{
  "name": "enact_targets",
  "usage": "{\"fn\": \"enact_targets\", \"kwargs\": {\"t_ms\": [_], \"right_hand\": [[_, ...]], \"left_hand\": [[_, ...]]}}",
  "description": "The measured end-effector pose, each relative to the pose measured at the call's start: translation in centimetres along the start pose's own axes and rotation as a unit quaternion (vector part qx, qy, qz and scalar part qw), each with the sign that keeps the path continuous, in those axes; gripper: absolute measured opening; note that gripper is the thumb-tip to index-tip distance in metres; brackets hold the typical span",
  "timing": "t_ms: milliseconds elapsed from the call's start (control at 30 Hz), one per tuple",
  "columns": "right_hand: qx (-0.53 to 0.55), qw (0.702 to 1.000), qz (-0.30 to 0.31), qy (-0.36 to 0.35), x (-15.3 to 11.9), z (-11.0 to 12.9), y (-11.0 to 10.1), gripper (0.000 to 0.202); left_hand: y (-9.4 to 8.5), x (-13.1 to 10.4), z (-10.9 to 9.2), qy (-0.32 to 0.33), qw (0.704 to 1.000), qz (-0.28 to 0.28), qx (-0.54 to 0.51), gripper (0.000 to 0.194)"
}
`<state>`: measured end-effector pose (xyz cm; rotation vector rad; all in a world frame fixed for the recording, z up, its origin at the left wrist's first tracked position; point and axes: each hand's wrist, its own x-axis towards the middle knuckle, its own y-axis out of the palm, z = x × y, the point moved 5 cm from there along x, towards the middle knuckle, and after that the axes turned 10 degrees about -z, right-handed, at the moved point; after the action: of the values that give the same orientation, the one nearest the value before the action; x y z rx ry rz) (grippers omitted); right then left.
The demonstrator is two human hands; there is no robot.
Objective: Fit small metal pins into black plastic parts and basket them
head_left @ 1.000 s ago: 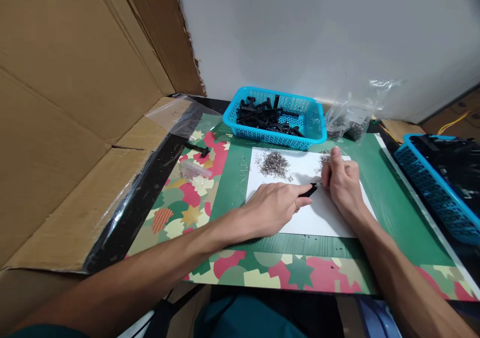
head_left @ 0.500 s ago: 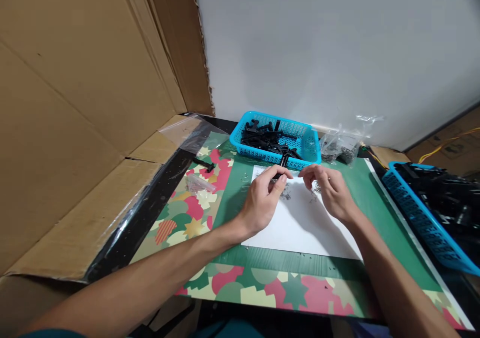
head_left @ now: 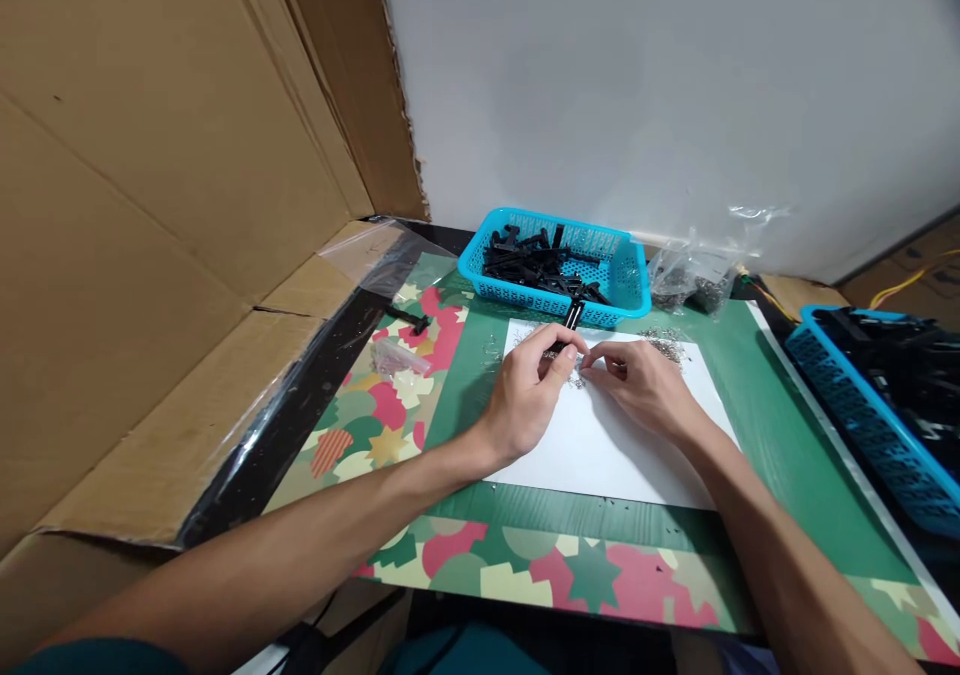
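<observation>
Wrapped round a slim black part [head_left: 574, 315], my left hand [head_left: 525, 390] is closed above the white sheet [head_left: 607, 455]. The far end of that part sticks up past my fingers, near the front wall of the blue basket. My right hand [head_left: 637, 380] has its thumb and forefinger pinched together close beside my left fingertips; whatever is between them is too small to make out. Small metal pieces [head_left: 664, 345] lie in a pile on the sheet behind my right hand, and more are scattered under my left fingers.
A blue basket [head_left: 553, 305] of black parts stands at the back. Plastic bags [head_left: 709, 290] with small pieces are right of it. Another blue basket [head_left: 877, 425] is at the far right. One black part [head_left: 416, 323] and a small bag [head_left: 401, 358] lie left.
My right hand has moved left and its fingertips have come close to my left hand, uncovering the metal pile. My left hand keeps its hold on the black part. The view has shifted slightly.
</observation>
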<state>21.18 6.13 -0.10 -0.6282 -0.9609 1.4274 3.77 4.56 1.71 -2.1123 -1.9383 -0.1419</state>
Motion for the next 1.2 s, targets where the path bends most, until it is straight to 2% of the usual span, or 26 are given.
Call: {"fn": "enact_targets", "kwargs": {"t_ms": [300,567,800,1100,1200], "right_hand": [[-0.093,0.995,0.027,-0.009,-0.4,-0.1,-0.3,0.022],[0.055,0.998,0.034,0.018,-0.5,-0.8,-1.5,0.024],[0.115,0.992,0.049,-0.015,-0.1,-0.9,-2.0,0.015],[0.067,0.997,0.026,-0.002,0.1,-0.5,-2.2,0.010],[0.074,0.997,0.020,0.006,0.0,-0.7,-2.1,0.012]], "left_hand": [[-0.1,0.2,-0.1,-0.002,1.000,-0.001,0.016,0.021],[0.0,-0.1,0.0,-0.017,0.999,0.006,0.027,0.022],[0.0,0.6,0.1,-0.009,1.000,0.005,0.024,0.020],[0.1,0.7,-0.2,-0.008,0.999,0.025,0.033,0.022],[0.1,0.6,-0.4,0.018,0.998,0.028,0.057,0.021]]}}
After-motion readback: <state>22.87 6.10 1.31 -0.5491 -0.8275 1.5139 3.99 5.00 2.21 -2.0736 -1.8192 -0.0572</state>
